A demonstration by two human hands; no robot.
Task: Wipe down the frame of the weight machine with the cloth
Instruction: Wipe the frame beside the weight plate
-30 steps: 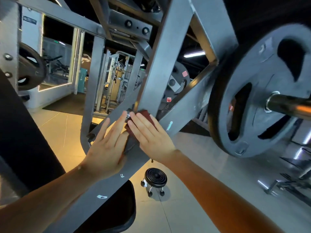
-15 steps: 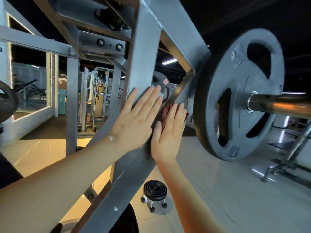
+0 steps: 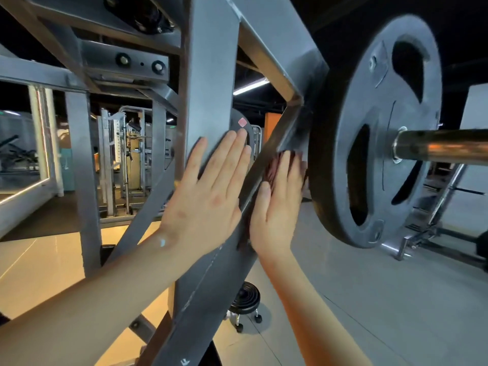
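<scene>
Head view: dark-red cloth (image 3: 272, 167), grey frame (image 3: 211, 75)

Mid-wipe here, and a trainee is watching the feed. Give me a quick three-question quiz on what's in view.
1. Fill in: the right hand presses the cloth against the machine's ____.
2. What hangs just right of that hand? A weight plate; B stool; C dumbbell.
3. True or false: the left hand holds nothing, fingers straight.
Key: 1 frame; 2 A; 3 true.
</scene>
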